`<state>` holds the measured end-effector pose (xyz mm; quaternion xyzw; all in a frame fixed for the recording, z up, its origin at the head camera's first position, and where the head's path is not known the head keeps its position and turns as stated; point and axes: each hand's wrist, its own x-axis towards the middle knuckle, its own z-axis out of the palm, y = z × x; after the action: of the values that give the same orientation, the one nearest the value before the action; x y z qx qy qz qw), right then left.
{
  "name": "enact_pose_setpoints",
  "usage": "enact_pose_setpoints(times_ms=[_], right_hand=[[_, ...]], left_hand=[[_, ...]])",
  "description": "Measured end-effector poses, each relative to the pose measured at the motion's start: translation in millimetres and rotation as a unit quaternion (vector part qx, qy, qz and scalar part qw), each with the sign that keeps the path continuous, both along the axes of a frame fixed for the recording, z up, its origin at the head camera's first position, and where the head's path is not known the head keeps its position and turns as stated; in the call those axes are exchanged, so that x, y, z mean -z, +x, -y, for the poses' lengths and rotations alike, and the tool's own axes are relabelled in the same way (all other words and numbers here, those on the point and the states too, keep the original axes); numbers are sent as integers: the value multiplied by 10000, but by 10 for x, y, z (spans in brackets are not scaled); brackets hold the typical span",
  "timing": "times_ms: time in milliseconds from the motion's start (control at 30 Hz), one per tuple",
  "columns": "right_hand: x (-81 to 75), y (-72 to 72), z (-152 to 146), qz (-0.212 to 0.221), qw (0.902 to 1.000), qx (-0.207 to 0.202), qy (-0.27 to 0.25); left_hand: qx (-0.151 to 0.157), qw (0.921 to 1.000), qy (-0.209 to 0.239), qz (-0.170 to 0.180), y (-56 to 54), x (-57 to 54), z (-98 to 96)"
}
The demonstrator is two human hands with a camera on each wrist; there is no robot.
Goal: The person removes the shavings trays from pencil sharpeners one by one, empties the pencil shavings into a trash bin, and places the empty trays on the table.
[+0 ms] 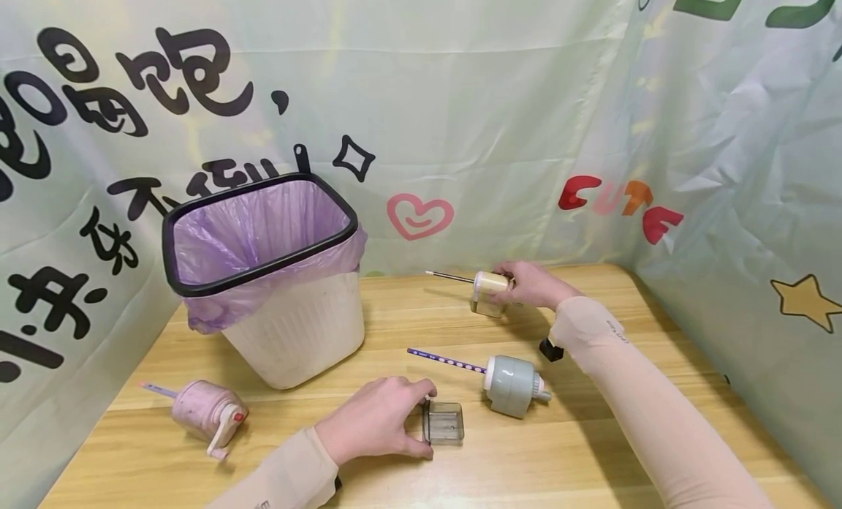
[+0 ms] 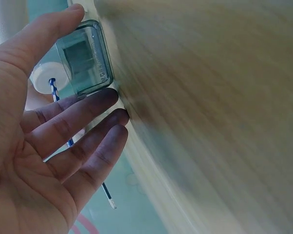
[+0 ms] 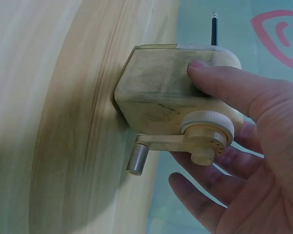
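Note:
My right hand (image 1: 536, 284) holds a cream crank pencil sharpener (image 3: 156, 87) at the back of the table, thumb laid along one side. A dark pencil (image 1: 450, 276) sticks out of its front, and its crank (image 3: 158, 142) faces the wrist camera. Nearer the front, my left hand (image 1: 381, 419) spreads its thumb and fingers around one end of a small clear grey plastic box (image 1: 446, 423). In the left wrist view, the fingertips are right at the edges of this box (image 2: 85, 58), with fingers fairly straight.
Between the hands lies a grey-blue sharpener (image 1: 511, 386) with a purple dotted pencil (image 1: 447, 360) in it. A pink sharpener (image 1: 207, 414) with a pencil sits at the left. Behind it stands a white bin (image 1: 302, 333) with a purple liner; a printed curtain (image 1: 487, 129) backs the table.

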<state>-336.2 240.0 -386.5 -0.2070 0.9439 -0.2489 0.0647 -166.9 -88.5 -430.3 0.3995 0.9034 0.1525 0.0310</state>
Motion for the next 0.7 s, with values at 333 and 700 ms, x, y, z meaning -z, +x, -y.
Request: enact_pose_setpoints(times_ms=[333,700], right_hand=[[31,-10,-6,95,9999,124,70],[65,6,-39,-47,9999,152,-16]], left_hand=[[-82,9995,207,213,7,-47,109],[-192,9976,624,216,-15,-153,265]])
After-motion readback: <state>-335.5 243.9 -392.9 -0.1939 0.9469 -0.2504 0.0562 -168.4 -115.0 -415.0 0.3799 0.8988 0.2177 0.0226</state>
